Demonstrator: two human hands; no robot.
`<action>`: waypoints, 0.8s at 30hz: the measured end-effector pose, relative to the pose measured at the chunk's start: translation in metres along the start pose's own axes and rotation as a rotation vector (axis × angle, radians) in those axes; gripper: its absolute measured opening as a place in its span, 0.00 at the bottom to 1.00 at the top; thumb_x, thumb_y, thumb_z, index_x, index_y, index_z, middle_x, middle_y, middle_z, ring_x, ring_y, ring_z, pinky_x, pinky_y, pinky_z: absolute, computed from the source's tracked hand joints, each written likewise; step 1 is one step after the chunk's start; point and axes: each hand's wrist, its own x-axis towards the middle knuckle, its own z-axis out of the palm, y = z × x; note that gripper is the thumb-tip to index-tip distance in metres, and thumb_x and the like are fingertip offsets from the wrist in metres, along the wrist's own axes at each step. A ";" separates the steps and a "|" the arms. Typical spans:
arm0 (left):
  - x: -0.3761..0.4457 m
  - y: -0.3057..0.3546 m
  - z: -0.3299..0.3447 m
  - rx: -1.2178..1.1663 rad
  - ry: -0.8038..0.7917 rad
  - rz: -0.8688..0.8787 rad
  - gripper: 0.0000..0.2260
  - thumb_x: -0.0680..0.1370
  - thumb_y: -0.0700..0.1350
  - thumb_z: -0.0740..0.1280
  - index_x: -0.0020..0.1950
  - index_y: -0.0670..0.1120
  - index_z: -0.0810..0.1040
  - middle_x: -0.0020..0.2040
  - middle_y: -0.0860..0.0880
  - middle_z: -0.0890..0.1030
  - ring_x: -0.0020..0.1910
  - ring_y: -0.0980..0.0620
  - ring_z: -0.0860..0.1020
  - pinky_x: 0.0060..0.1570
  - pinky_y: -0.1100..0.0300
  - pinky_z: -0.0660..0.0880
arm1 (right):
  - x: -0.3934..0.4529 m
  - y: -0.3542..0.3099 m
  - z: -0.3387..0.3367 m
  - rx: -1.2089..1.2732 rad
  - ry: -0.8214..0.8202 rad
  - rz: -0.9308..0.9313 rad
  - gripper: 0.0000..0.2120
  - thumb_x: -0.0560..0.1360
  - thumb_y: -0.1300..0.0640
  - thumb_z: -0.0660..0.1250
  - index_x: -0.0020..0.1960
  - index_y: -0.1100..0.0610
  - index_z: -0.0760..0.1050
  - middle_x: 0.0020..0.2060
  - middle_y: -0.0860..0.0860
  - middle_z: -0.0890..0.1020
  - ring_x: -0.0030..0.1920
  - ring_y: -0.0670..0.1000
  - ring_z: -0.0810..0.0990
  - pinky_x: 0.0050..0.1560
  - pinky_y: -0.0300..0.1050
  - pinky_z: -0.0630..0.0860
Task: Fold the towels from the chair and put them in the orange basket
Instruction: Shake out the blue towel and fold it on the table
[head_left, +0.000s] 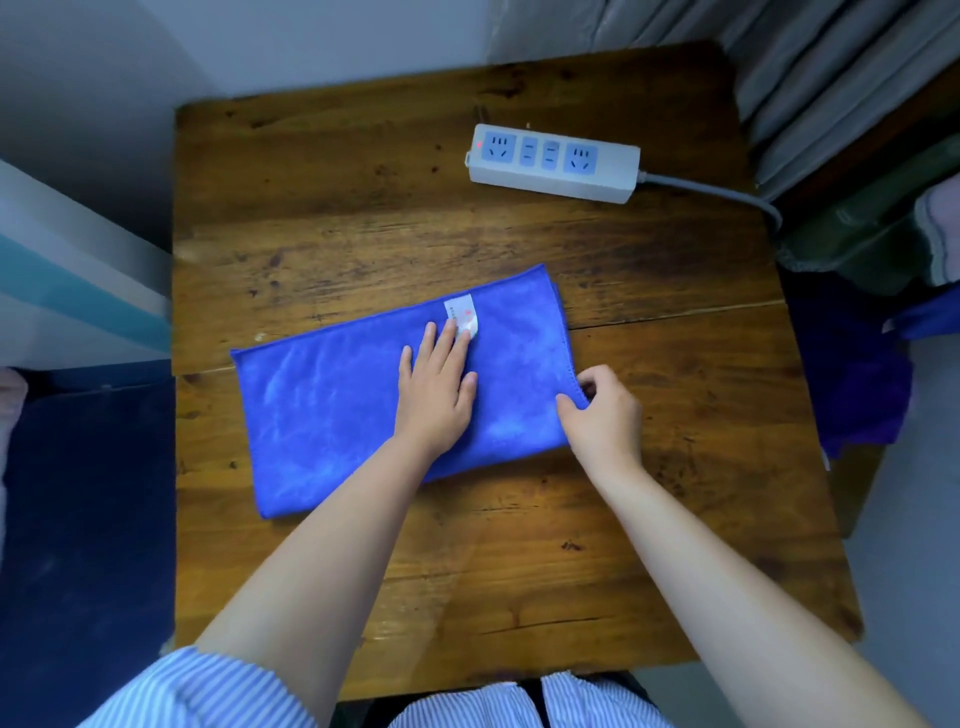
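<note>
I see the bright blue microfibre towel (332, 410) lying folded into a long rectangle across the middle of the dark brown wooden bench (363, 208), set at a slight slant with its right end further from me. My left hand (435, 387) lies flat on the towel near its centre, its fingers (427, 338) straight and spread, pressing the cloth down; the fingertips reach the small white care label (461, 310) sewn at the far edge. My right hand (605, 410) is at the towel's right end, where the thumb and curled fingers pinch the stitched edge just above the bench. Both forearms are bare, and striped blue-and-white sleeves (208, 691) show at the bottom of the view. Toward the far right of the bench sits a white rectangular power strip (555, 162) with pale blue sockets, a small red light lit at its left end and a grey cable (727, 195) running off the right edge. Beyond that edge, on the right, I make out a heap of dark green and purple fabric (878, 249), though I cannot tell what it lies on. Grey curtains (779, 62) hang behind it.
</note>
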 end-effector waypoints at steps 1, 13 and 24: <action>-0.005 -0.003 -0.004 -0.083 0.044 0.014 0.28 0.75 0.50 0.46 0.75 0.44 0.55 0.77 0.48 0.52 0.77 0.48 0.46 0.74 0.52 0.44 | -0.005 -0.004 -0.001 -0.037 0.045 -0.043 0.10 0.73 0.62 0.65 0.53 0.61 0.74 0.50 0.57 0.81 0.53 0.58 0.77 0.55 0.46 0.67; -0.092 -0.150 -0.071 -0.128 0.263 -0.133 0.18 0.76 0.36 0.56 0.63 0.35 0.74 0.70 0.39 0.69 0.73 0.41 0.62 0.71 0.51 0.59 | -0.089 -0.114 0.089 0.060 0.292 -0.631 0.09 0.64 0.67 0.64 0.41 0.66 0.80 0.35 0.60 0.83 0.35 0.60 0.82 0.44 0.42 0.68; -0.157 -0.245 -0.074 -0.198 0.139 -0.267 0.16 0.80 0.38 0.55 0.67 0.41 0.71 0.70 0.46 0.69 0.72 0.48 0.62 0.71 0.56 0.59 | -0.144 -0.094 0.186 -0.195 0.022 -0.747 0.10 0.59 0.67 0.66 0.40 0.63 0.79 0.34 0.56 0.83 0.33 0.56 0.82 0.39 0.40 0.72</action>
